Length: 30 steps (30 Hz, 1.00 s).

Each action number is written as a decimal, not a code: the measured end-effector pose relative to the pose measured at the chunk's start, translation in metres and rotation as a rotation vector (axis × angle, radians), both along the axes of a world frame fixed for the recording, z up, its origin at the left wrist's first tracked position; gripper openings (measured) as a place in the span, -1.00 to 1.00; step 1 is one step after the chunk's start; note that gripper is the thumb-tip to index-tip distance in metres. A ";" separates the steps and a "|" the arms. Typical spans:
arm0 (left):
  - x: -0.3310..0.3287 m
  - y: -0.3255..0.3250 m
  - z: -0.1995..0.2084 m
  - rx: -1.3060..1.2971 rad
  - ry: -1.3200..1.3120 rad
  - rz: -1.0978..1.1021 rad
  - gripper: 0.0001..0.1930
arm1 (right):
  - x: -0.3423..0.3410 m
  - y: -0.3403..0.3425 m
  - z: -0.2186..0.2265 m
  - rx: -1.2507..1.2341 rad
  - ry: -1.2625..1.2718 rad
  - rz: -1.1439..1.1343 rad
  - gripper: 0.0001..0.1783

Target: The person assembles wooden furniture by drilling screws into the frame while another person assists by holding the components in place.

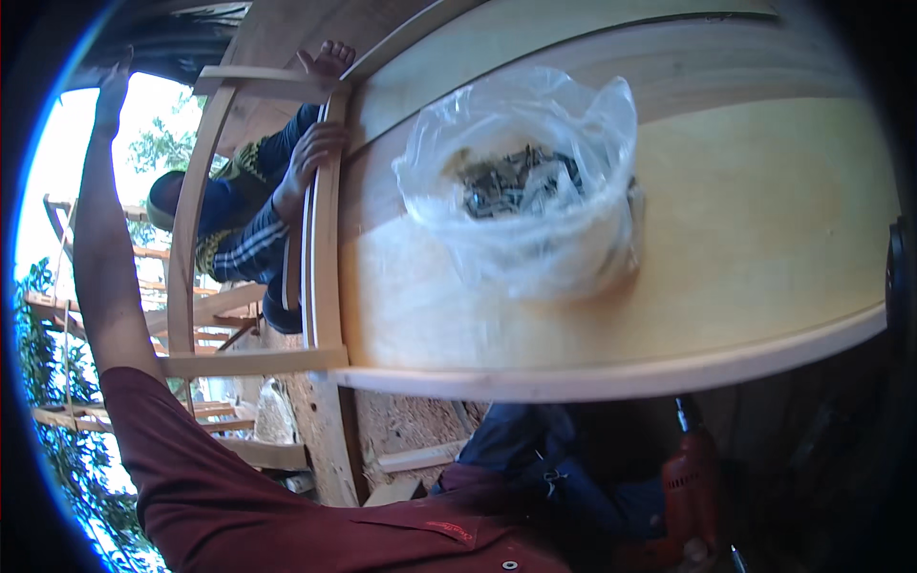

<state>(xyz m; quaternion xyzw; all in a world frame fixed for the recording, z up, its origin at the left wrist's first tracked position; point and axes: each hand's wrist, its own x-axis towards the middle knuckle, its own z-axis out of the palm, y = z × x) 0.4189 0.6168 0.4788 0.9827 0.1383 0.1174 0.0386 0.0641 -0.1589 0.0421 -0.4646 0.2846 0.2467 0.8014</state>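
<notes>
My left arm in a maroon sleeve stretches up along the far left edge, and my left hand is raised beside a dark sheet-like thing. Its fingers are too small and dim to read. Low on the right, in shadow, my right hand grips a red power drill whose bit points upward under the panel edge. Only some fingers of that hand show. A clear plastic bag stands gaping on the pale wooden panel, with dark metal screws inside.
A light wooden frame adjoins the panel's left side. A co-worker's hand rests on it, with their other hand farther back. A pointed metal piece shows beside the drill. Slatted timber stands outside on the left.
</notes>
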 end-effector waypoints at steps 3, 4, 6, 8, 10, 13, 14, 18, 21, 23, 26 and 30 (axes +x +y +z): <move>0.036 0.018 -0.014 -0.160 0.113 0.045 -0.47 | 0.003 0.007 0.005 -0.043 0.068 -0.024 -0.02; 0.044 0.023 -0.017 -0.190 0.135 0.061 -0.46 | 0.005 0.010 0.004 -0.051 0.078 -0.021 -0.02; 0.064 0.031 -0.023 -0.255 0.170 0.075 -0.42 | 0.008 0.014 0.006 -0.074 0.103 -0.030 -0.02; 0.078 0.039 -0.033 -0.294 0.192 0.080 -0.38 | 0.009 0.017 0.006 -0.093 0.123 -0.038 -0.03; 0.087 0.042 -0.031 -0.234 0.227 0.070 -0.39 | 0.007 0.018 0.010 -0.115 0.142 -0.044 -0.03; 0.082 0.063 -0.034 -0.155 0.189 0.086 -0.40 | 0.012 0.017 0.006 -0.126 0.136 -0.035 -0.03; 0.080 0.080 -0.026 -0.124 0.233 -0.014 -0.39 | 0.012 0.013 0.005 -0.126 0.132 -0.022 -0.03; 0.078 0.076 -0.030 0.347 0.067 0.119 -0.38 | 0.017 -0.005 -0.001 -0.133 0.093 0.035 -0.03; 0.058 -0.074 -0.066 0.730 0.048 0.261 -0.29 | 0.012 -0.019 -0.003 -0.169 0.046 0.056 -0.03; 0.073 -0.066 -0.064 0.534 -0.004 0.080 -0.28 | 0.013 -0.031 -0.014 -0.175 0.033 0.091 -0.03; 0.095 -0.123 -0.080 0.441 0.353 -0.134 -0.48 | 0.017 -0.040 -0.025 -0.188 0.016 0.100 -0.03; 0.007 -0.166 -0.096 0.556 0.611 -0.473 -0.51 | 0.047 -0.064 -0.058 -0.136 -0.004 0.265 -0.03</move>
